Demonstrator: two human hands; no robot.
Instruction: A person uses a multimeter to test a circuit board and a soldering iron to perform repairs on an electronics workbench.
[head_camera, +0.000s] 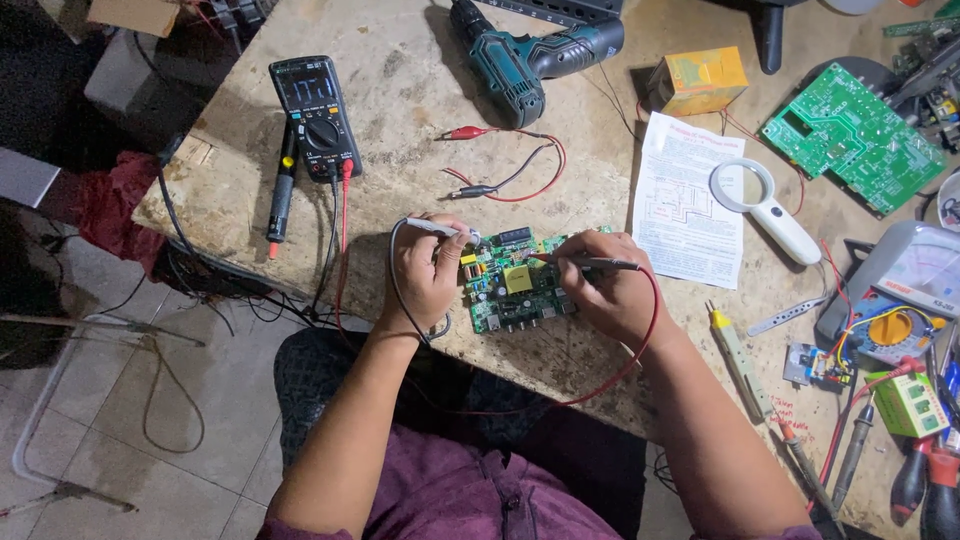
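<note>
Left hand (425, 275): fingers closed on black-leaded probe (435, 229). Right hand (610, 290): fingers closed on red-leaded probe (590, 263). Both tips met small green circuit board (512, 280), flat at table (420, 90) front edge. Black multimeter (315, 115) lay beyond.

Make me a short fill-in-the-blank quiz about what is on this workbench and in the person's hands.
1. Each hand holds a thin probe against the small green ____ between them: left hand, right hand.
2. The right hand's probe has a ____ wire.
3. The black multimeter lies beyond the ____ hand.
4. The white magnifier rests partly on a sheet of ____.

Missing words: circuit board; red; left; paper
</note>
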